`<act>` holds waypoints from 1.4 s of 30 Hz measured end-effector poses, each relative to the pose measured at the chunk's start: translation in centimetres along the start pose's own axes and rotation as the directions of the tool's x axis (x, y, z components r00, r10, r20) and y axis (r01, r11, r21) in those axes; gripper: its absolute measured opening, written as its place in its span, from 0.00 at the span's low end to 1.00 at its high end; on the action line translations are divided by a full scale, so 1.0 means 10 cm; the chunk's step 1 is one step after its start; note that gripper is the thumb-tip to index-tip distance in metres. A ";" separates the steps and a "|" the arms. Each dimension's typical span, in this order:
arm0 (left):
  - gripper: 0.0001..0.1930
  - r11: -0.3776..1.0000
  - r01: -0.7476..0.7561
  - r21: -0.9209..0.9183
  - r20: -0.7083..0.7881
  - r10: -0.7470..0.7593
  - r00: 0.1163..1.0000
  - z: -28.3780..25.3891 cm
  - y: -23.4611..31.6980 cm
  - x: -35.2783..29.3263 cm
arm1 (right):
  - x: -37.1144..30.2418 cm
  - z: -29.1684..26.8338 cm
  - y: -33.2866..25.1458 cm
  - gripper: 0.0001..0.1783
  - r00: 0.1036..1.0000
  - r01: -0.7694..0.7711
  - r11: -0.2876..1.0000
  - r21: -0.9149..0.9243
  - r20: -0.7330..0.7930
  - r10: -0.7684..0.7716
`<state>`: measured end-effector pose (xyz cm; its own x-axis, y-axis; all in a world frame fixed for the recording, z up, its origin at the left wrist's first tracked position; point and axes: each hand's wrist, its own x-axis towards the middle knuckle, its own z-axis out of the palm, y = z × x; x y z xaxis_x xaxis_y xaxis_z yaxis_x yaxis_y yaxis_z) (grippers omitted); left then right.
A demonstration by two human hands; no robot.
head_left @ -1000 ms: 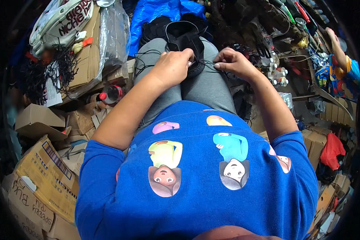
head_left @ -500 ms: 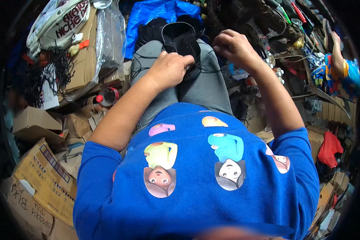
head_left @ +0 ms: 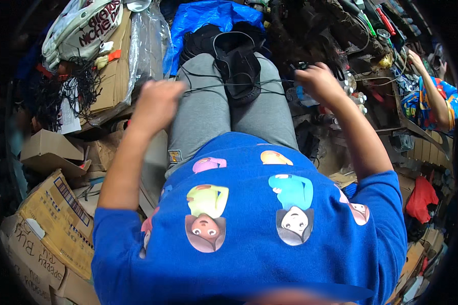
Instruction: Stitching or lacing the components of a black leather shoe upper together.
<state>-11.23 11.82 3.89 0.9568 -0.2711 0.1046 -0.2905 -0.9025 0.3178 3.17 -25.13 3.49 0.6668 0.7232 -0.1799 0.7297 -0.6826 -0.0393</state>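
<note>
A black shoe upper (head_left: 240,63) lies across my grey-trousered thighs, with its rounded end toward me. Dark cord (head_left: 269,82) runs across the upper and out to both sides. My left hand (head_left: 159,104), slightly blurred, is out past my left thigh, closed on the cord's left end. On the other side my right hand (head_left: 319,84) is closed on the right end, beyond my right thigh. Both hands are apart from the upper. More black pieces (head_left: 196,41) are heaped behind it at my knees.
Blue plastic sheeting (head_left: 208,11) lies beyond my knees. Flattened cardboard (head_left: 113,76), a pale bag (head_left: 84,33) and tangled black laces (head_left: 81,84) are at left, boxes (head_left: 51,152) nearer. Small bottles (head_left: 359,99) stand at right. Another person's arm (head_left: 436,94) shows farther right.
My left hand has left the shoe upper and swung out left. My right hand has moved slightly right and down. The cord is now stretched across the upper between them.
</note>
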 end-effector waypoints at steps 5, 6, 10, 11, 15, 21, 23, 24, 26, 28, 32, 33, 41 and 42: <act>0.01 0.509 0.197 -0.838 -0.018 -0.387 0.922 -0.49 0.04 -0.03 | 0.03 -0.32 0.07 0.12 0.921 -0.038 0.115 0.993 -0.009 0.390; 0.02 0.471 -0.041 -0.881 -0.171 -0.237 0.956 -0.52 0.17 0.11 | 0.14 -0.41 -0.06 0.12 0.941 0.063 -0.038 0.997 -0.047 0.336; 0.04 -0.023 -0.189 -0.982 -0.190 0.189 0.963 -0.35 0.88 0.43 | 0.46 -0.57 -0.80 0.12 0.977 0.214 -0.368 0.905 -0.208 0.054; 0.05 -0.058 0.052 -0.997 0.030 0.331 0.943 -0.29 0.96 0.40 | 0.45 -0.58 -0.88 0.12 0.962 0.176 -0.425 0.888 -0.247 -0.117; 0.07 0.784 -0.233 -0.575 -0.004 0.282 0.959 -0.12 0.52 0.05 | 0.02 -0.33 -0.62 0.09 0.963 0.203 0.518 0.831 -0.073 -0.260; 0.11 0.809 0.588 0.000 -0.450 -0.525 0.722 -1.40 -1.33 -1.12 | -1.28 0.41 0.89 0.13 0.861 -0.504 0.807 0.307 0.101 0.499; 0.17 0.393 0.849 0.353 -0.607 -0.595 0.527 -1.94 -1.68 -1.56 | -1.92 0.53 1.26 0.13 0.709 -0.703 0.691 0.167 0.093 0.699; 0.17 0.348 0.861 0.370 -0.708 -0.495 0.504 -2.04 -1.78 -1.63 | -2.16 0.57 1.37 0.12 0.614 -0.789 0.608 0.091 0.107 0.782; 0.17 0.394 0.825 0.405 -0.690 -0.460 0.559 -1.89 -1.76 -1.56 | -2.33 0.63 1.44 0.11 0.613 -0.777 0.628 -0.041 0.174 0.771; 0.16 0.618 0.785 -0.041 -0.459 -0.710 0.534 -1.42 -1.45 -1.12 | -2.13 0.64 1.27 0.13 0.671 -0.727 0.687 0.006 0.221 0.708; 0.18 0.890 -0.075 -0.450 -0.251 -0.046 0.967 -0.10 -0.29 0.07 | -0.85 0.51 0.44 0.09 0.913 -0.276 0.490 0.827 0.066 0.403; 0.17 0.889 -0.205 -0.410 -0.222 0.120 0.968 0.09 -0.01 0.29 | -0.53 0.43 0.22 0.09 0.957 -0.045 0.575 0.817 -0.130 0.259; 0.15 0.883 -0.194 -0.428 0.135 0.275 0.952 0.41 0.47 1.14 | 0.43 -0.02 -0.45 0.07 0.992 -0.016 0.697 0.717 -0.077 0.103; 0.13 0.862 -0.187 -0.472 0.186 0.304 0.934 0.45 0.43 1.16 | 0.43 0.00 -0.43 0.07 0.992 0.029 0.687 0.726 -0.107 0.071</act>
<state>-1.34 3.31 2.18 0.8069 -0.5903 0.0187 -0.4327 -0.5692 0.6991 2.92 -19.06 2.90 0.7292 0.6800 -0.0765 0.4109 -0.5244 -0.7458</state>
